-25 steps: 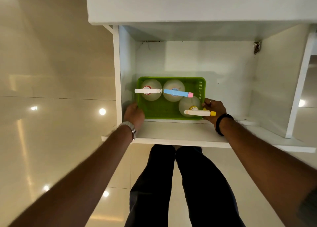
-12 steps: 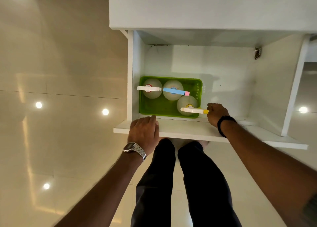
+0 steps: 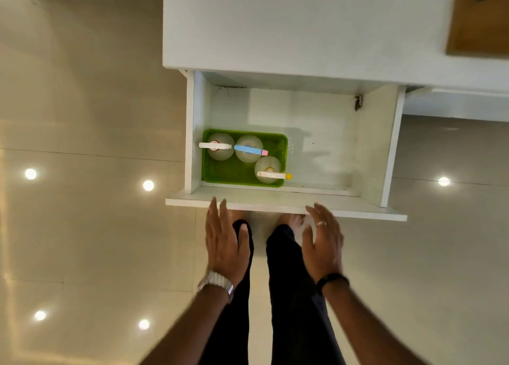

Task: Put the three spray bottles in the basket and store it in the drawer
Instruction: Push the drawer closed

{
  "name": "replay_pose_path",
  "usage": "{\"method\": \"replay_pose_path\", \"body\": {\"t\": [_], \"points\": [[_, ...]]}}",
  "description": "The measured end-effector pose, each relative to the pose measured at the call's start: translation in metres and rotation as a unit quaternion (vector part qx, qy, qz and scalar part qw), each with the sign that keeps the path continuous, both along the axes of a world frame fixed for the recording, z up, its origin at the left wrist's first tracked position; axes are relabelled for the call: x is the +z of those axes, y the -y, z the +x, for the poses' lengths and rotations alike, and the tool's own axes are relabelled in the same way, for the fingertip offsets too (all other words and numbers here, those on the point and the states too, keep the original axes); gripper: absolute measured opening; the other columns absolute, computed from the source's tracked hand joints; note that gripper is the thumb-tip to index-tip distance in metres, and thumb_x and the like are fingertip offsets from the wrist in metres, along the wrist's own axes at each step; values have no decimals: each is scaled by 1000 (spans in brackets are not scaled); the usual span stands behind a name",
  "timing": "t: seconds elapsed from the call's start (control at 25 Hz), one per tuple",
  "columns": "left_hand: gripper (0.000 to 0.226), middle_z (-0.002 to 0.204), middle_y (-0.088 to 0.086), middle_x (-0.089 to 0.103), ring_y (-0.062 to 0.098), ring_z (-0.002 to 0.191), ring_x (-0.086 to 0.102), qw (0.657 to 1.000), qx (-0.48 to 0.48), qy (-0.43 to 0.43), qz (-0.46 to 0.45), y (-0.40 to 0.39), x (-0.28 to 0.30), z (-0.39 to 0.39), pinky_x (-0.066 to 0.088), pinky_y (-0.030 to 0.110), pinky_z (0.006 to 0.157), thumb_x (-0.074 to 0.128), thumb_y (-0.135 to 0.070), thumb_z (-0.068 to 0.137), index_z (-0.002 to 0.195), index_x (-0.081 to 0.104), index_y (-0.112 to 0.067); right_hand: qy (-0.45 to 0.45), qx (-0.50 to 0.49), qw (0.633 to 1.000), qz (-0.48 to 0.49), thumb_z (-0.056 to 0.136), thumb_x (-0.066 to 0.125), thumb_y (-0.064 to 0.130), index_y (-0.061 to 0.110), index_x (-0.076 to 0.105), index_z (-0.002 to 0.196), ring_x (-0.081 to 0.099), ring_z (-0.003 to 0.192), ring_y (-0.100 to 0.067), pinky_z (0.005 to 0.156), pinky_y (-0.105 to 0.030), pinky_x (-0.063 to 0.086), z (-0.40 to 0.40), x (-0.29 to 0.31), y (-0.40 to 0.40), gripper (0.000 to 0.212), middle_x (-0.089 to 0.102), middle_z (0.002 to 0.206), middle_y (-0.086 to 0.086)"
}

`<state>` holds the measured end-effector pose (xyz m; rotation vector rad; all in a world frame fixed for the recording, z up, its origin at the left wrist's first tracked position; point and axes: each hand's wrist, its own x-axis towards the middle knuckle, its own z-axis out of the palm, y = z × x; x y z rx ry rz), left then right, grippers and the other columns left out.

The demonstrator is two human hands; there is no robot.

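Observation:
The green basket sits in the near left corner of the open white drawer. Three clear spray bottles stand in it: one with a white and red head at the far left, one with a blue and pink head in the middle, one with a white and yellow head at the near right. My left hand and my right hand hover just in front of the drawer's front panel, fingers spread, holding nothing.
The white cabinet top overhangs the back of the drawer. A wooden surface shows at the top right. My dark-trousered legs stand below the drawer on a glossy beige tiled floor. The drawer's right half holds nothing.
Both hands have let go of the basket and pulled back out of the drawer to just in front of its front panel. The camera has moved back and up.

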<state>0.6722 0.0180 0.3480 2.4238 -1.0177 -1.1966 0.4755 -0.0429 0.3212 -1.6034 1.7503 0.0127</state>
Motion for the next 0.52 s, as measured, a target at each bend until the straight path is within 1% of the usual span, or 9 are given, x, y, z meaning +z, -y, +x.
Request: {"method": "replay_pose_path", "body": {"t": [0.08, 0.12, 0.16, 0.2, 0.24, 0.28, 0.32, 0.36, 0.52], "points": [[67, 169, 4, 7, 18, 156, 11, 973, 203, -103, 35, -12, 2, -24, 12, 36, 126, 39, -38, 100, 159, 14, -20, 43, -156, 986, 28, 93, 55, 4, 25, 64, 123, 55, 127, -22, 107, -38, 47, 7, 1, -31, 38, 62, 136, -3], [63, 168, 6, 13, 23, 155, 19, 910, 360, -189, 80, -11, 2, -31, 18, 42, 127, 40, -37, 102, 158, 15, -22, 64, -272, 957, 74, 96, 53, 9, 30, 63, 120, 58, 119, -19, 97, -33, 53, 12, 0, -40, 33, 63, 132, -3], [60, 166, 10, 22, 29, 151, 29, 816, 497, -272, 117, -8, -2, -36, 25, 46, 125, 39, -37, 104, 158, 19, -21, 101, -416, 892, 146, 100, 51, 15, 29, 61, 123, 59, 115, -18, 90, -28, 53, 19, -2, -42, 28, 64, 132, -6], [59, 162, 14, 30, 33, 147, 37, 720, 589, -342, 133, -5, -5, -37, 31, 48, 122, 37, -40, 105, 157, 22, -16, 163, -548, 790, 223, 103, 48, 20, 22, 58, 129, 59, 114, -22, 89, -29, 52, 24, -7, -38, 28, 62, 136, -11], [61, 158, 18, 35, 37, 143, 42, 649, 641, -391, 124, 0, -8, -34, 34, 48, 120, 33, -45, 105, 156, 26, -12, 224, -637, 683, 278, 106, 44, 25, 13, 53, 136, 58, 115, -27, 93, -34, 51, 28, -10, -33, 34, 58, 139, -17], [64, 156, 20, 38, 38, 140, 44, 604, 673, -415, 100, 5, -12, -26, 36, 48, 119, 29, -48, 105, 154, 27, -8, 269, -690, 601, 300, 107, 39, 31, 7, 49, 140, 57, 119, -32, 100, -40, 49, 32, -12, -26, 41, 56, 142, -20], [66, 155, 22, 39, 39, 139, 45, 576, 699, -418, 69, 12, -17, -17, 36, 48, 118, 26, -51, 104, 154, 27, -7, 297, -720, 552, 298, 108, 35, 35, 4, 47, 141, 56, 124, -34, 106, -43, 46, 35, -13, -17, 47, 54, 144, -21], [67, 156, 21, 38, 38, 141, 43, 554, 722, -412, 39, 20, -22, -7, 35, 48, 119, 23, -52, 104, 155, 26, -8, 313, -739, 527, 279, 108, 32, 38, 2, 45, 142, 53, 130, -35, 112, -45, 42, 38, -13, -6, 51, 53, 146, -21], [69, 165, 12, 27, 31, 153, 25, 509, 757, -410, 1, 55, -28, 34, 21, 46, 125, 20, -52, 100, 157, 25, -13, 352, -778, 473, 218, 104, 31, 48, 9, 45, 147, 50, 136, -33, 118, -48, 36, 48, -11, 43, 59, 52, 147, -16]]}}
